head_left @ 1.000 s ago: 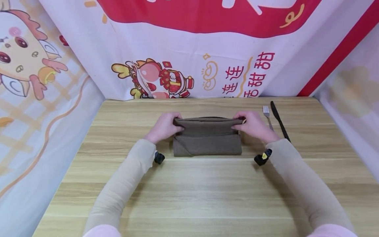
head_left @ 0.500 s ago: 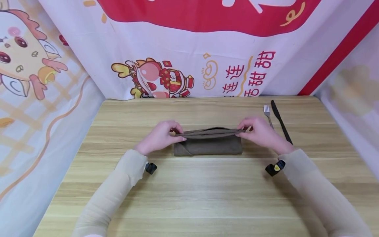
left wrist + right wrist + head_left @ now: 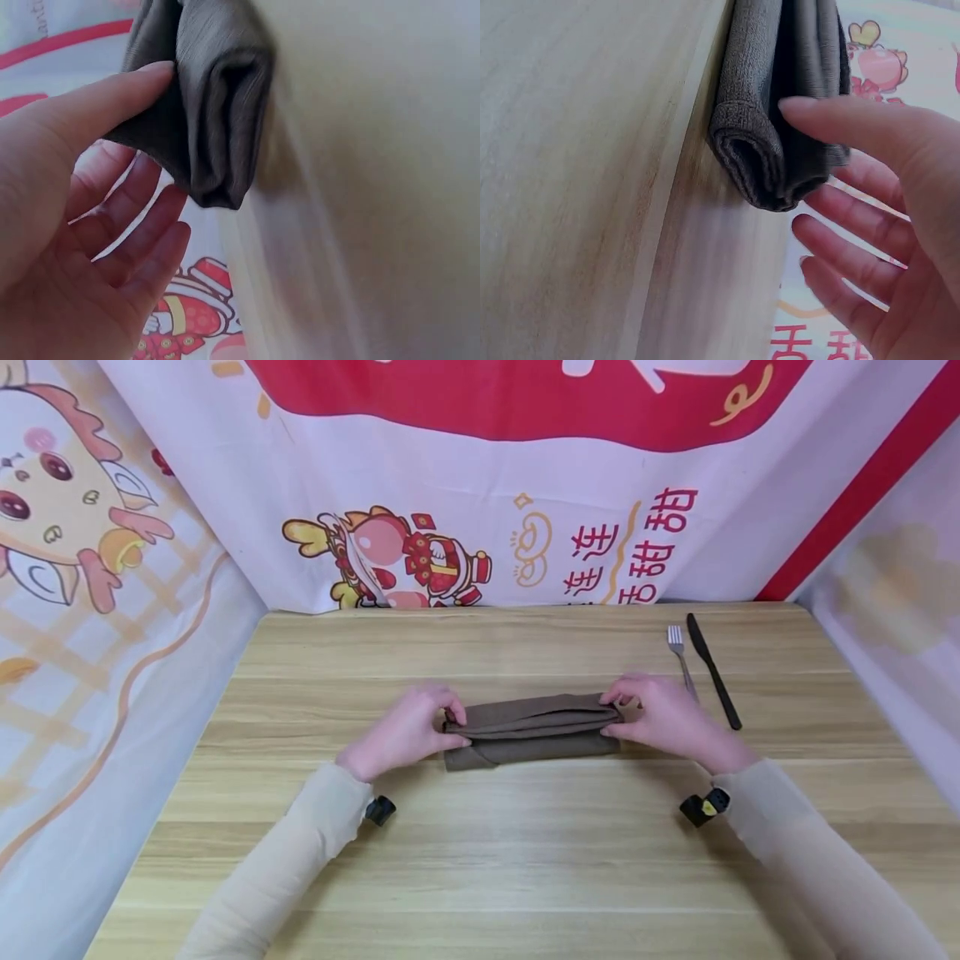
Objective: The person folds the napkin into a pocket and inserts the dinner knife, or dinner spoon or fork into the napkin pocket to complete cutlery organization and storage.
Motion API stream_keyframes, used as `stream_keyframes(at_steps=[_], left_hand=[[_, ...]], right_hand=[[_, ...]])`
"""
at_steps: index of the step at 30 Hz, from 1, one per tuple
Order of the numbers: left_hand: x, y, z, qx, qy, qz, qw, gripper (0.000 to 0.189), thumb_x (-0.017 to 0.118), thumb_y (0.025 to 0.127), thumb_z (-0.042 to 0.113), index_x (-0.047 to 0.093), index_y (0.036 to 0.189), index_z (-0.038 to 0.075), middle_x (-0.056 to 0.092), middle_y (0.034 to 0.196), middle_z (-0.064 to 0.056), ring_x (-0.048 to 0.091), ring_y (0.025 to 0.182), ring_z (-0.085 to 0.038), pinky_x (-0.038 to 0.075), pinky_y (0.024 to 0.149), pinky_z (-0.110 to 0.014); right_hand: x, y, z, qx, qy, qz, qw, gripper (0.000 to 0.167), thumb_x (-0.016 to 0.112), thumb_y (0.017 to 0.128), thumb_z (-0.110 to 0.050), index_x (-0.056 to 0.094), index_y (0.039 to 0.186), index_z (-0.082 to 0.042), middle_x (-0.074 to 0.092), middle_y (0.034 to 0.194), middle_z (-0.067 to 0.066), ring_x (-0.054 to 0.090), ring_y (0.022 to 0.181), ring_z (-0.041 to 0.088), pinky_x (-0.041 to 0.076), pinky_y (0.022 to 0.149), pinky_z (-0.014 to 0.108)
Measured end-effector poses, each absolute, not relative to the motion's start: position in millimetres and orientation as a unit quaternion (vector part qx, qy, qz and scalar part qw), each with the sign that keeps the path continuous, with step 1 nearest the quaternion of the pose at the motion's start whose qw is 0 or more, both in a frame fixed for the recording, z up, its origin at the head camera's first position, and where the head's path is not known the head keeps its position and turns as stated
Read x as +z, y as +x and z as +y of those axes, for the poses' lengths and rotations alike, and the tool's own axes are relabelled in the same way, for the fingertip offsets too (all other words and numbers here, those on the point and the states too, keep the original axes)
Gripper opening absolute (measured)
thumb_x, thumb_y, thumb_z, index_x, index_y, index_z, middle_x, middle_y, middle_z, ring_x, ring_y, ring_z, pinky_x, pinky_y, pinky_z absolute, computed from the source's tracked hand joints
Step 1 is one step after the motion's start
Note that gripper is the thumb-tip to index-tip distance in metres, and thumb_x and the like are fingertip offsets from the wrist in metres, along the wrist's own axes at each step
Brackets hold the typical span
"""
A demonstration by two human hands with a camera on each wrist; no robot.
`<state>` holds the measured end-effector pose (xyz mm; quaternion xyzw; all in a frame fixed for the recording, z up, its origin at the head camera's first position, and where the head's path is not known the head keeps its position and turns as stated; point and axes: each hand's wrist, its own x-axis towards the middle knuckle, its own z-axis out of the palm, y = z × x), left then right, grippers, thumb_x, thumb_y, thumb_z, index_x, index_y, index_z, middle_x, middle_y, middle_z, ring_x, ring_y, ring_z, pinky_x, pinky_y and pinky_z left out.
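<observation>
Pinching the brown cloth mid-frame, our left hand and right hand could skew its folds by pulling unevenly.

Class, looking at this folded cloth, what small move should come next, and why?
Probably lower the upper layers of the brown cloth onto its front fold: the left hand and right hand pinch those layers at either end, and the right wrist view shows a dark gap between them and that fold.

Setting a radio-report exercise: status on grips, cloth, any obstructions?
Left grip, right grip pinching opposite ends. Brown cloth folded in layers. Fork, knife to the right, seemingly clear.
</observation>
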<state>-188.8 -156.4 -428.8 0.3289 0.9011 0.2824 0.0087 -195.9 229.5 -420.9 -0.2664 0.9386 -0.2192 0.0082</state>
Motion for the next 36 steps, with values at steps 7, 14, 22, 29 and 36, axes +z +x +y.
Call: stream_keyframes(at_steps=[7,14,22,29,36], left_hand=[[-438,-175,-152,0.258,0.339,0.905,0.004,0.049,0.098,0.067,0.036,0.062,0.094,0.017,0.053,0.114,-0.001,0.049,0.107,-0.021,0.043,0.096,-0.037],[-440,-177,-149,0.265,0.335,0.904,-0.004,0.037,0.095,0.073,0.018,0.061,0.09,0.017,0.054,0.107,0.001,0.049,0.106,-0.02,0.043,0.094,-0.037],[-437,-183,-148,0.27,0.332,0.904,-0.002,0.031,0.09,0.076,0.005,0.065,0.089,0.016,0.059,0.102,0.001,0.052,0.104,-0.022,0.047,0.094,-0.037],[-430,-185,-157,0.3,0.326,0.894,0.063,0.022,0.086,0.082,0.006,0.073,0.098,0.015,0.065,0.105,0.004,0.058,0.103,-0.019,0.049,0.094,-0.04],[-424,-184,-169,0.349,0.282,0.888,0.104,0.024,0.081,0.088,0.006,0.077,0.111,0.015,0.069,0.121,0.002,0.059,0.12,-0.019,0.045,0.106,-0.044]], right_hand=[[-419,-189,227,-0.167,-0.283,0.944,0.029,0.061,0.094,0.072,-0.038,0.071,0.126,-0.022,0.063,0.12,0.003,0.062,0.102,0.023,0.053,0.086,0.048],[-428,-189,228,-0.184,-0.293,0.938,0.025,0.033,0.094,0.075,-0.03,0.075,0.1,-0.022,0.062,0.115,0.002,0.061,0.099,0.023,0.053,0.084,0.046],[-430,-192,228,-0.21,-0.283,0.936,0.009,0.023,0.091,0.079,-0.023,0.069,0.083,-0.024,0.063,0.097,-0.006,0.056,0.077,0.017,0.048,0.067,0.036],[-432,-192,230,-0.206,-0.278,0.938,0.036,0.019,0.09,0.08,-0.026,0.075,0.09,-0.023,0.065,0.104,-0.004,0.06,0.089,0.018,0.051,0.079,0.041],[-421,-190,222,-0.217,-0.25,0.943,0.011,0.048,0.094,0.074,-0.035,0.069,0.108,-0.013,0.063,0.115,0.005,0.059,0.108,0.029,0.05,0.093,0.051]])
